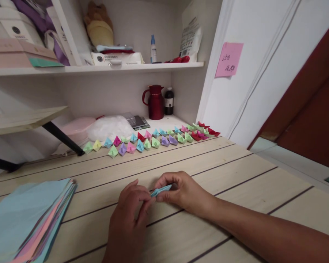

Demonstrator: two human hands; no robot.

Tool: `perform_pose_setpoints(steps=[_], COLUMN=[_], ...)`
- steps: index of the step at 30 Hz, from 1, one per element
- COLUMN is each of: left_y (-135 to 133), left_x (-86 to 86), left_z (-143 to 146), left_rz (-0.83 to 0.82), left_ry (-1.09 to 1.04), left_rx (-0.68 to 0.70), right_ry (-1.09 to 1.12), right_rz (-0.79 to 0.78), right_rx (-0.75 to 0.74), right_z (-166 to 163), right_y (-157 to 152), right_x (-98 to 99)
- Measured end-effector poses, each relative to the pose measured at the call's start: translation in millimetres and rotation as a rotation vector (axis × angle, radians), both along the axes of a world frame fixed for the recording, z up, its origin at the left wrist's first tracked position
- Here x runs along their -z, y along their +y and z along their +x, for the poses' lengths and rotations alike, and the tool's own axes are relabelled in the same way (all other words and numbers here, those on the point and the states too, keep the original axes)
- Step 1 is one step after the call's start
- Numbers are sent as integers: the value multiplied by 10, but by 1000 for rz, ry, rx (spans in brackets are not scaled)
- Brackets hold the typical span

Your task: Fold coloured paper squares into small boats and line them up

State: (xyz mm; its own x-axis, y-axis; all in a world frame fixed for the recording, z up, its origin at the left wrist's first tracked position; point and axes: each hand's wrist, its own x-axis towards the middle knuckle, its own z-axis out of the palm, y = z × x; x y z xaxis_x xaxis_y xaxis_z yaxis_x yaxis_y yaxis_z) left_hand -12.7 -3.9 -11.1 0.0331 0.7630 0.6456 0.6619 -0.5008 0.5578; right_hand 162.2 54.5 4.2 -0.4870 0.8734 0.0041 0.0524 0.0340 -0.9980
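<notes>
A folded light-blue paper piece (161,190) is pinched between both my hands just above the wooden table (222,171). My left hand (130,215) closes its fingertips on the paper's left end. My right hand (181,191) curls round its right end, thumb beneath. Farther back on the table, several small folded paper boats (150,140) in many colours lie in two rows. A stack of coloured paper sheets (27,223), light blue on top, lies at the near left.
Behind the boats stand a dark red jug (155,102) and a dark bottle (169,101) by the wall. A white plastic bag (109,127) and pink container (76,128) sit at the back left. A shelf (98,68) above holds boxes and bottles. A pink sticky note (229,59) hangs on the right wall.
</notes>
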Motion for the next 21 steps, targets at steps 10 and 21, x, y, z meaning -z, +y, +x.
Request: perform_pose_setpoints(steps=[10, 21], left_y=[45, 44], left_x=[61, -48], left_z=[17, -20], left_rz=[-203, -323], left_ry=[-203, -130], left_rx=[-104, -92], right_ry=[-181, -203], right_rz=[415, 564], right_rx=[92, 107], right_z=[51, 44], right_y=[-24, -5], right_x=[-54, -52])
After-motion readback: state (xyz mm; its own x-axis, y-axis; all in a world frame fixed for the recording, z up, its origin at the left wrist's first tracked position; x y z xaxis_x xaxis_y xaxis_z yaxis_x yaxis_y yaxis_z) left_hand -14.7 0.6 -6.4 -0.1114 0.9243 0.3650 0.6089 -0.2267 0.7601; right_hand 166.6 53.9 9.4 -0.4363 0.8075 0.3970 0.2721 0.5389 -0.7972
